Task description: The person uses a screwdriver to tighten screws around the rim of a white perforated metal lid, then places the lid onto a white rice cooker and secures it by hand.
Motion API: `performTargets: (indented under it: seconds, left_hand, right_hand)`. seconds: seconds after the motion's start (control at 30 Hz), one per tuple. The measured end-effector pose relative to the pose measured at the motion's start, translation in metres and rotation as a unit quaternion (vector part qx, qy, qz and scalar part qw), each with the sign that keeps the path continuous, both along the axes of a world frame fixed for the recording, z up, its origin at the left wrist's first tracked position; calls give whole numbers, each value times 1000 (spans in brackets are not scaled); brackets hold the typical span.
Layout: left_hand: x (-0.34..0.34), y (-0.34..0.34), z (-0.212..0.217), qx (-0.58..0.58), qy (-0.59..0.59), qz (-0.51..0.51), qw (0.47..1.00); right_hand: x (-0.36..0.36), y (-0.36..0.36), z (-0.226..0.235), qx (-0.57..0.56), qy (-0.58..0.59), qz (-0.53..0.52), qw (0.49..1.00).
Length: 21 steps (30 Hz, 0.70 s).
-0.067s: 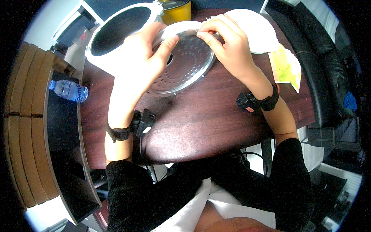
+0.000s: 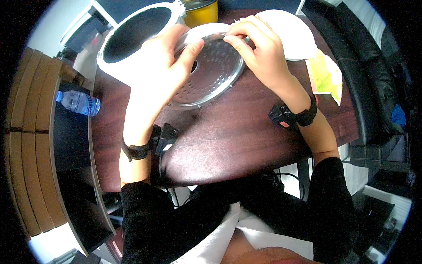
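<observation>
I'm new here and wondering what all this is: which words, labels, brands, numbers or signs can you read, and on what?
Bluish bottle: lettering on its side; I won't copy it.
Left wrist device: white sticker, too small to read.
Right wrist device: reddish sticker, too small to read.
Yellow-green packet: no words legible.
Perforated metal lid: no lettering visible.
</observation>
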<state>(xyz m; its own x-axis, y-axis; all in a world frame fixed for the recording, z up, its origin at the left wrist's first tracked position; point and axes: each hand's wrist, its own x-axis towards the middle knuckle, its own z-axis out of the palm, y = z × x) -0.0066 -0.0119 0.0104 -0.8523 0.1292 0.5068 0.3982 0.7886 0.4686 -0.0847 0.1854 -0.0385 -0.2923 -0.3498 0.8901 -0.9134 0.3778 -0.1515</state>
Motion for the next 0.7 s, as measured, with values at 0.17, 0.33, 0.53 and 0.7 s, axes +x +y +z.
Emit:
performTargets:
  seconds: [0.17, 0.33, 0.53, 0.7]
  left_hand:
    - [1, 3, 0, -14, 28, -6, 999]
    - [-2, 3, -5, -47, 62, 5, 997]
    - [-1, 5, -5, -44, 71, 2, 997]
    - [-1, 7, -4, -38, 71, 4, 997]
  right_hand:
    - [-1, -4, -1, -33, -22, 16, 999]
    - [-2, -3, -3, -58, -61, 28, 996]
    - [0, -2, -1, -57, -83, 30, 994]
    - [1, -2, -1, -69, -105, 30, 992]
